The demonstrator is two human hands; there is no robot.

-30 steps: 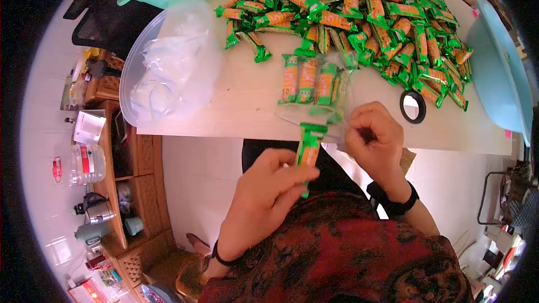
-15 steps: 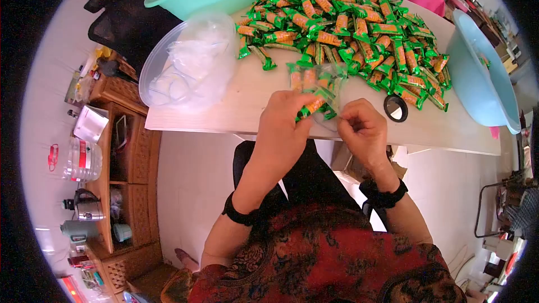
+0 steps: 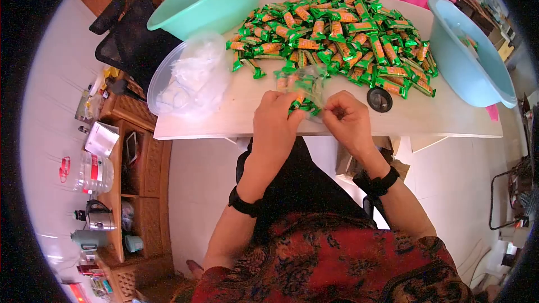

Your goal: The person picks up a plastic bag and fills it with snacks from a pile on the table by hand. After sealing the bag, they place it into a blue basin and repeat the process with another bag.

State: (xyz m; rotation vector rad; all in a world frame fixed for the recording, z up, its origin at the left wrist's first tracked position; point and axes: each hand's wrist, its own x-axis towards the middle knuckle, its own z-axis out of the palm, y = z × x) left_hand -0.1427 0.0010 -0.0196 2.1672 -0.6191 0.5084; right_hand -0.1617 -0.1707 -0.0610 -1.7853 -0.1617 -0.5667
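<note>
Near the table's front edge lies a clear plastic bag [image 3: 311,78] with several green and orange packets inside. My left hand [image 3: 275,126] is closed on the bag's left side, its thumb and fingers at the packets near the opening. On the right, my right hand [image 3: 349,120] pinches the bag's edge between thumb and fingers. Behind the bag spreads a large heap of green and orange wrapped packets [image 3: 342,31]. A round black-rimmed object [image 3: 379,100] lies to the right of my right hand.
A clear tub [image 3: 159,73] of thin plastic bags stands at the left of the pale table [image 3: 224,123]. Behind it is a green basin [image 3: 205,5]; at the right is a blue basin [image 3: 466,62]. A black chair [image 3: 132,45] stands beyond the left side.
The view has shifted, so the table contents appear further left. Both hands still hold the bag, and my right hand is now closer to my left.
</note>
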